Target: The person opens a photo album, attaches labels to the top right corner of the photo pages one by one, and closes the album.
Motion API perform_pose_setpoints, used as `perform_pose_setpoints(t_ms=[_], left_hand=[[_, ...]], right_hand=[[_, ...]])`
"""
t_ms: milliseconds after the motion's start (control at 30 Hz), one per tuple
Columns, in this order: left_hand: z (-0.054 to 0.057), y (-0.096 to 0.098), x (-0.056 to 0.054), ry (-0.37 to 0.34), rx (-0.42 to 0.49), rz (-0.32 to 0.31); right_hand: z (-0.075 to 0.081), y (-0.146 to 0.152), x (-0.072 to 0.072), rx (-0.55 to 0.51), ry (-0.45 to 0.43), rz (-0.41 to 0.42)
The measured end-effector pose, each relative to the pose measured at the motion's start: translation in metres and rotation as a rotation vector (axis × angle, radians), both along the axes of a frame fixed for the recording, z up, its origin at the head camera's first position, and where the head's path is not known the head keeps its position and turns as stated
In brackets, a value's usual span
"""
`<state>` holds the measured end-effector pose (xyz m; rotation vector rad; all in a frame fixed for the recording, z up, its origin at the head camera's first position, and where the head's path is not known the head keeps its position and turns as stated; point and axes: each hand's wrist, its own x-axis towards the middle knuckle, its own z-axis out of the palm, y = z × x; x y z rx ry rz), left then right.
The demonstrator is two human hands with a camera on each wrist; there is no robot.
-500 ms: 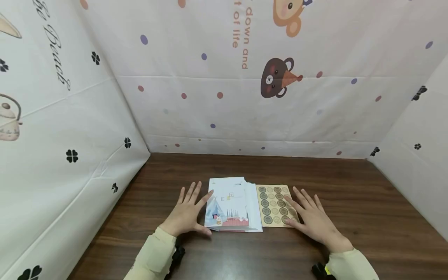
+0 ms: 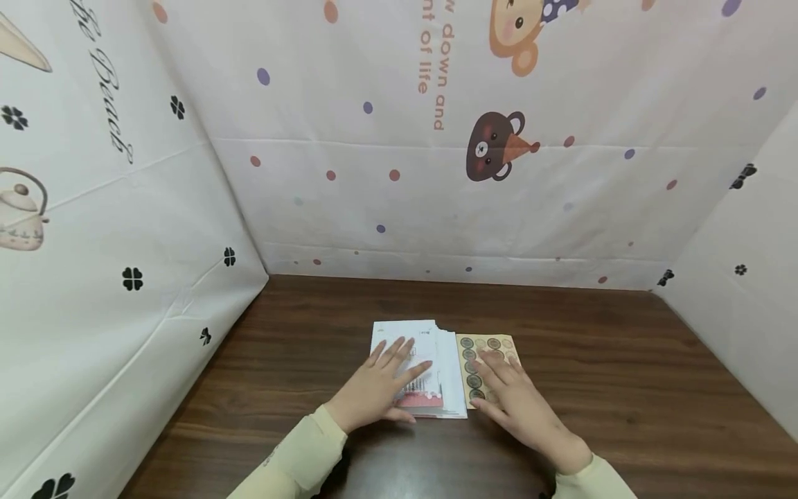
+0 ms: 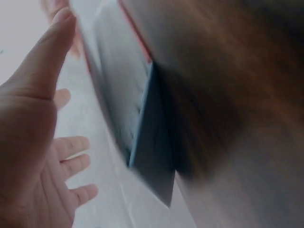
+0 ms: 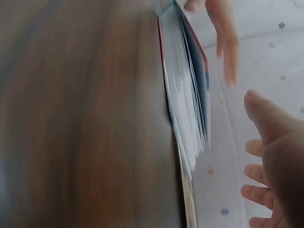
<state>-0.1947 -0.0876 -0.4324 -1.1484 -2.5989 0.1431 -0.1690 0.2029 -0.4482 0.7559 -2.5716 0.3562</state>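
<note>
Lying under left hand — a booklet; under right hand — stickers

The tabletop looks like smooth, glossy wood, the booklet and sticker sheet paper, the far backdrop matt cloth.

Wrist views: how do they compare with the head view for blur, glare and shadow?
Left wrist: the dark brown wooden tabletop is smeared, with a dark shadow beside the white printed paper booklet; right wrist: the tabletop looks streaked; head: sharper overall, with a pale sheen on the tabletop near the bottom edge.
</note>
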Motion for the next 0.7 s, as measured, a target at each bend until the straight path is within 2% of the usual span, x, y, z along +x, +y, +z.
perform_pose_setpoints(t_ms=[133,233,467,600,700], left_hand=[[0.001,0.013,-0.001,0.009,-0.086,-0.047],[0.0,0.021,-0.001,0.02,-0.116,-0.084],[-0.004,0.03,-0.002,0.077,-0.08,-0.145],[-0.005,0.031,-0.004,0.109,-0.068,-0.158],[-0.005,0.032,-0.006,0.104,-0.066,-0.152]], right_hand=[[-0.004,-0.011,0.003,0.009,0.0,0.017],[-0.007,-0.016,0.004,0.0,-0.025,0.026],[-0.014,-0.021,0.006,0.015,-0.018,0.035],[-0.015,-0.022,0.005,0.026,-0.01,0.041],[-0.014,-0.022,0.003,0.041,-0.014,0.044]])
